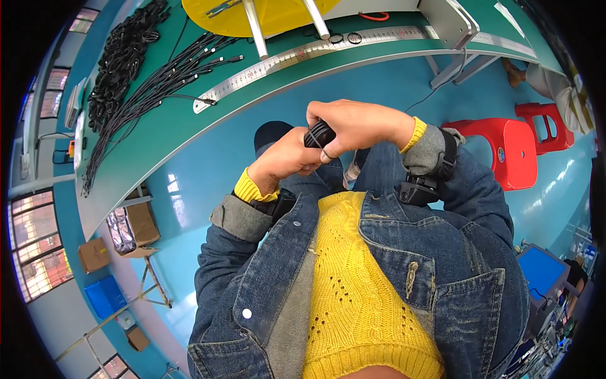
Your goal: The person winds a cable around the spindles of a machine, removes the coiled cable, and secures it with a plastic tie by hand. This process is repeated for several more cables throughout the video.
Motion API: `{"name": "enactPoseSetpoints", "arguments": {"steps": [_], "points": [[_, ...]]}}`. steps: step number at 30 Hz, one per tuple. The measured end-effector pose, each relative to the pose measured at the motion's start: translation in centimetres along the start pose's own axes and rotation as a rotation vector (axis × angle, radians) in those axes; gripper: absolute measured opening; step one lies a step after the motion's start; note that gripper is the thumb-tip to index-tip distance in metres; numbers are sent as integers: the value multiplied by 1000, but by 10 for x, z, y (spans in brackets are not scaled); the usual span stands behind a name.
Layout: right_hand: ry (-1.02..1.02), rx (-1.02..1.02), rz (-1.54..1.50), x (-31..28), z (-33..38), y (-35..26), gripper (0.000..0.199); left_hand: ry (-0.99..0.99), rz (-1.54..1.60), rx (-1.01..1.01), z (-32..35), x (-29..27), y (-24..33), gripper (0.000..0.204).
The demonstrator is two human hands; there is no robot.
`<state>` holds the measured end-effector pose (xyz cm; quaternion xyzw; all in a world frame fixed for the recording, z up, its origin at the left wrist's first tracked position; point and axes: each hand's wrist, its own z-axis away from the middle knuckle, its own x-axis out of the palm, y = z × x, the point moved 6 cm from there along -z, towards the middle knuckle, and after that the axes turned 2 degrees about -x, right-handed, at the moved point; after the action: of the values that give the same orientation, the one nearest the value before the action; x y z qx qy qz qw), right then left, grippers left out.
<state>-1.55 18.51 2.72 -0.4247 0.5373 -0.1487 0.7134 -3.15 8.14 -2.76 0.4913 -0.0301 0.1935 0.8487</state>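
A coiled black cable (320, 134) is held in front of my body, between both hands. My left hand (285, 155) is closed around its lower left side. From above, my right hand (361, 124) curls over the coil, with its thumb and fingers pressed near a strand across it. My fingers partly hide the coil. Beyond the hands, a green table (158, 136) carries loose straight black cables (167, 88) with plugs at their ends. Farther left lies a pile of coiled black cables (120, 76).
A long metal ruler (278, 65) lies along the table's near edge. Behind it are a yellow disc (221, 24) with metal posts, small black rings (355, 38) and a metal bracket (449, 24). Red stools (514, 155) stand at right, near another person's leg. Cardboard boxes (142, 224) sit at lower left.
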Motion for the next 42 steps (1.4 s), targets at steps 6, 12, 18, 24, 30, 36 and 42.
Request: {"name": "enactPoseSetpoints", "arguments": {"steps": [6,12,18,24,30,36,42], "points": [[198,127,-571,40,15,34,29,45,344,81,4,11,-5,18],[565,60,-804,37,31,39,16,-94,635,50,10,7,-10,37],[209,-3,256,18,12,13,14,-168,716,-105,3,12,-20,41],[416,111,184,18,19,38,12,99,585,183,13,-5,-13,33],[503,168,133,25,17,41,12,285,385,269,13,-14,-21,24],[528,276,119,30,17,29,11,573,125,225,10,-22,-23,18],[588,200,63,32,14,45,13,485,221,278,11,-18,-22,15]]}}
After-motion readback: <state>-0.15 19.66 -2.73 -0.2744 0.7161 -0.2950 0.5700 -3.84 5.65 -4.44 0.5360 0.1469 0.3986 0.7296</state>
